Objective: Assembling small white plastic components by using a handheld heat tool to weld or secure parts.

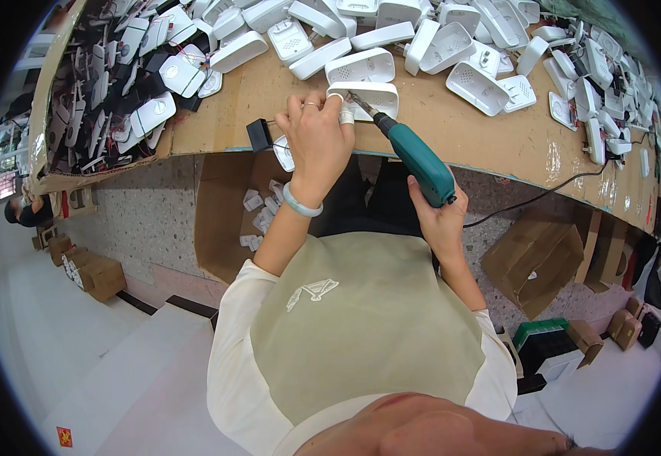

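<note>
My right hand (pixel 443 213) is wrapped round the rear of a green corded electric screwdriver (pixel 420 158), which slants up and to the left. Its bit reaches into an open white plastic housing (pixel 380 97) near the table's front edge. At that housing's left end, my left hand (pixel 317 137) has its fingers bent and closed against the rim, steadying it. A black block-shaped part (pixel 259 135) and a white cover piece (pixel 284 153) lie just left of my left wrist. What sits inside the housing under my fingers is hidden.
Many white housings (pixel 490 83) crowd the cardboard-covered table (pixel 224 121) at the back and right. A large carton (pixel 38 144) of white and black parts stands at left. Below the table edge, an open box (pixel 220 205) holds small white pieces. A black cable (pixel 543 199) trails right.
</note>
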Motion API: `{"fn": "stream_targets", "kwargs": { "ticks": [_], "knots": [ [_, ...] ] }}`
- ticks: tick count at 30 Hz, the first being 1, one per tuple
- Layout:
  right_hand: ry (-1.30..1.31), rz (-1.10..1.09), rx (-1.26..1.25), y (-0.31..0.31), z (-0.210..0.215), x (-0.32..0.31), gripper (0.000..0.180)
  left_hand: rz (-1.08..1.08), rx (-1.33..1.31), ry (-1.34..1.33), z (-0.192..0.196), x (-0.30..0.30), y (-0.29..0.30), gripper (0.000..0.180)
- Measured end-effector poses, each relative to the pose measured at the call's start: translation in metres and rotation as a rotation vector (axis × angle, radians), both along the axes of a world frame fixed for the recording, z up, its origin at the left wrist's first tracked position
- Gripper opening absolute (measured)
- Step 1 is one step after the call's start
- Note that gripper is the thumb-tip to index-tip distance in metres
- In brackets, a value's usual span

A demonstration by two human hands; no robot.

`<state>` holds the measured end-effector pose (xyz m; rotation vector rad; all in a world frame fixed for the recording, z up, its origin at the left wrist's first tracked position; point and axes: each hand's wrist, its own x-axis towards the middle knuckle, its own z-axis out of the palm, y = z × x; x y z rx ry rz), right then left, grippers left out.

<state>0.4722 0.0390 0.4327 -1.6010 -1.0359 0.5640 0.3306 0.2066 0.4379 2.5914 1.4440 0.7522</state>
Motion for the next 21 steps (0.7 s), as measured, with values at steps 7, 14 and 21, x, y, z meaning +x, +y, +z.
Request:
{"fn": "stream_targets", "kwargs": {
  "ticks": [7,14,21],
  "knots": [
    [-0.031,-0.008,-0.004,0.001,0.005,-0.001,0.025,0.0,0.018,-0.014,-0.001,0.001,0.0,0.015],
    [-0.015,-0.019,-0.014,-0.003,0.01,-0.001,0.023,0.007,-0.014,0.012,0.001,0.001,0.0,0.016],
    [0.107,-0.083,-0.072,-0.021,0.013,-0.001,0.018,0.005,-0.007,0.008,0.0,0.001,0.001,0.017]
  ]
}}
